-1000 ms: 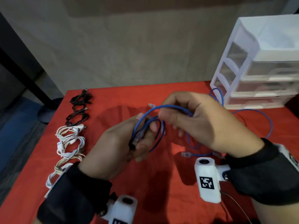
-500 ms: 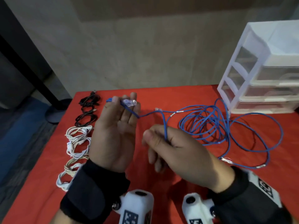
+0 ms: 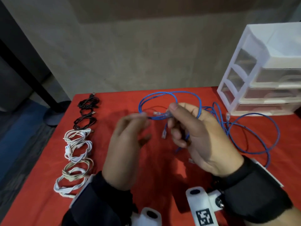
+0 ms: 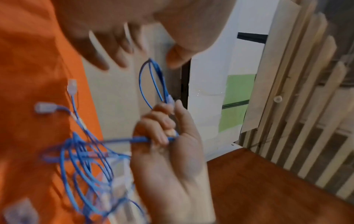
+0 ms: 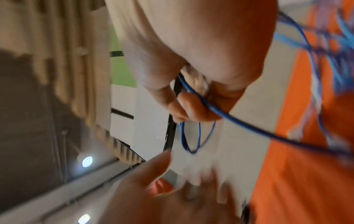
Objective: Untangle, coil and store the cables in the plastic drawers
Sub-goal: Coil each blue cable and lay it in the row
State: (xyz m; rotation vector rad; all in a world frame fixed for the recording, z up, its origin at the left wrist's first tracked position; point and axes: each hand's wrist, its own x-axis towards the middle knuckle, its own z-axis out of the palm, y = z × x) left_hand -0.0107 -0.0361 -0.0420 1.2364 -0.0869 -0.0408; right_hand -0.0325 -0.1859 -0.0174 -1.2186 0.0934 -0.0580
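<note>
A long blue network cable (image 3: 156, 95) lies partly tangled on the red table (image 3: 114, 185). My right hand (image 3: 174, 116) is raised over the middle of the table and grips a couple of its loops together with a clear plug (image 3: 167, 114). The right wrist view shows the cable (image 5: 210, 110) passing under my curled fingers (image 5: 191, 106). My left hand (image 3: 135, 128) is blurred, just left of the loops, fingers spread and holding nothing; the left wrist view shows it (image 4: 145, 57) around the loop's top (image 4: 153, 78) without gripping. The white plastic drawers (image 3: 244, 79) stand at the back right.
Along the table's left edge lie coiled cables: black ones (image 3: 88, 103) at the back, white and beige ones (image 3: 78, 144) nearer me. The rest of the blue cable (image 3: 260, 137) sprawls on the table before the drawers. A dark table leg (image 3: 32, 79) stands beyond the left edge.
My left hand has let go of the plug end it held up. My right hand has risen and now holds loops and plug together.
</note>
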